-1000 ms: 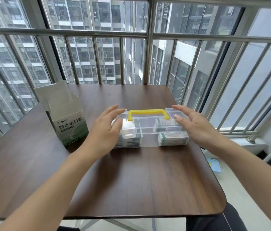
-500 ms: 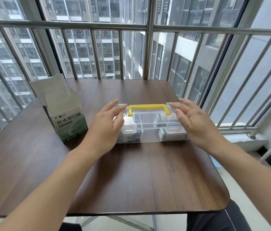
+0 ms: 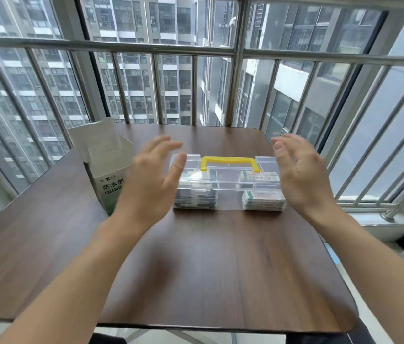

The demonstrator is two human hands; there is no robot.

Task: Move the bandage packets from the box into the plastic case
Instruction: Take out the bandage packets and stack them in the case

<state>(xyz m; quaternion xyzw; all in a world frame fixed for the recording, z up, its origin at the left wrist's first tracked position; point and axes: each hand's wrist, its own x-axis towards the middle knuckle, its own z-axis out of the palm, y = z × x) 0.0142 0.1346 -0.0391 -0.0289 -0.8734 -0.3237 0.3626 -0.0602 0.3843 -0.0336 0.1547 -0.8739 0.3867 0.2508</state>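
Note:
A clear plastic case point(image 3: 228, 186) with a yellow handle point(image 3: 229, 161) sits lid-down in the middle of the table. Through its walls I see two stacks of bandage packets, one at the left point(image 3: 194, 198) and one at the right point(image 3: 263, 199). The white-and-green bandage box point(image 3: 108, 170) stands to the left with its top flap up. My left hand point(image 3: 151, 180) hovers at the case's left end, fingers spread. My right hand point(image 3: 300, 175) hovers at the right end, fingers loosely bent. Both hands are blurred and hold nothing.
The dark wooden table point(image 3: 196, 269) stands against a metal window railing point(image 3: 220, 50) at the back and right. Its rounded front edge is near me. A white ledge and pipe point(image 3: 394, 217) lie beyond the right edge.
Both hands have lifted off the case's ends and spread apart. The case stays where it was.

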